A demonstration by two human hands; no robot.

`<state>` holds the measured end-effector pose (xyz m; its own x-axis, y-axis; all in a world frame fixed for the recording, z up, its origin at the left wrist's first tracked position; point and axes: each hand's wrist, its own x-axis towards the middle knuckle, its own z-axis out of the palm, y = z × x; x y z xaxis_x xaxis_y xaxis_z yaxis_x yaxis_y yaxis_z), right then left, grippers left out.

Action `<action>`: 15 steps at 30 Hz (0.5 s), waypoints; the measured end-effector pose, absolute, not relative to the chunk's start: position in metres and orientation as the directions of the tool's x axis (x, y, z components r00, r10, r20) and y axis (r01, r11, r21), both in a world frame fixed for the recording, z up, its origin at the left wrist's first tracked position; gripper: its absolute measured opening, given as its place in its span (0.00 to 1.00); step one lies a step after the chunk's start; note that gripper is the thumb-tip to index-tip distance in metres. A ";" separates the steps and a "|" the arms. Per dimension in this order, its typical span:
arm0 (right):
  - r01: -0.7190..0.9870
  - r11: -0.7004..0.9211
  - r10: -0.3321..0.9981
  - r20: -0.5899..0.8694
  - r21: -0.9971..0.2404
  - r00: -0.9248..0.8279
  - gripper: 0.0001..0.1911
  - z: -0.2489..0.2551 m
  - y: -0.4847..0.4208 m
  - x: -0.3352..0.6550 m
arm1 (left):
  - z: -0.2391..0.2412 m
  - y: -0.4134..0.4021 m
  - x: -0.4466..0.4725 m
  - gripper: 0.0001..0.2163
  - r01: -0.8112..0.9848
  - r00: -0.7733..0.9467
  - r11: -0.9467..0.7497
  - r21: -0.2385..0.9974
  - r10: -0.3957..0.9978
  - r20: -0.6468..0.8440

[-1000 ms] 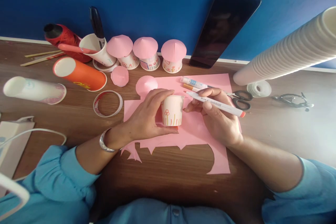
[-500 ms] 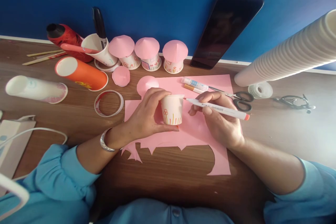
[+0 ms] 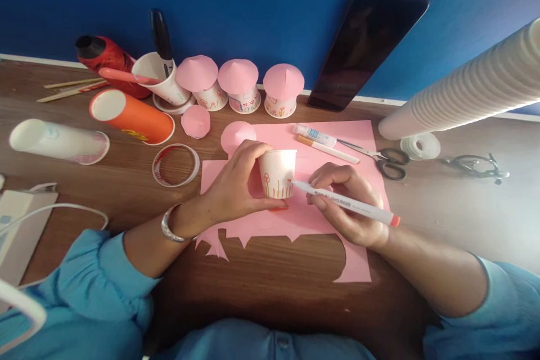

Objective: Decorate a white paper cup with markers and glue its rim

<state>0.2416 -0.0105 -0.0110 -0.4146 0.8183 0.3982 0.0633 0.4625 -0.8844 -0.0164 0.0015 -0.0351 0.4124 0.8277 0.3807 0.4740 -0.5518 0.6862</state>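
Observation:
My left hand grips a small white paper cup between thumb and fingers, upright above the pink paper. Red and yellow strokes and a red flower are drawn low on the cup's side. In my right hand is a white marker pen with a red end, its tip at the cup's right side; whether it touches I cannot tell. A red marker cap lies under the cup near my left thumb. Behind, an orange-ended marker and a glue stick lie on the paper.
Three decorated cups with pink cone tops line the blue wall. Scissors, a tape roll and stacked cups stand right, beside a leaning phone. Leftward are an orange cup and a larger tape ring.
My right hand has moved down, taking the marker tip from near the cup's rim to lower on its side. My left hand keeps the cup almost in place.

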 end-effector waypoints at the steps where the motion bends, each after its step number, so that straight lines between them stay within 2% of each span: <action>1: 0.059 0.483 0.804 0.416 -0.873 -0.426 0.07 -0.011 -0.011 0.241 | -0.035 0.002 -0.016 0.44 0.478 0.414 -0.555 0.681 0.826 0.383; 5: 0.046 0.533 0.764 0.458 -0.845 -0.455 0.11 -0.013 -0.012 0.240 | -0.036 0.002 -0.017 0.43 0.475 0.421 -0.565 0.675 0.819 0.389; 15: 0.119 0.591 0.745 0.484 -0.798 -0.459 0.09 -0.014 -0.013 0.241 | -0.032 0.000 -0.015 0.42 0.510 0.426 -0.574 0.641 0.816 0.392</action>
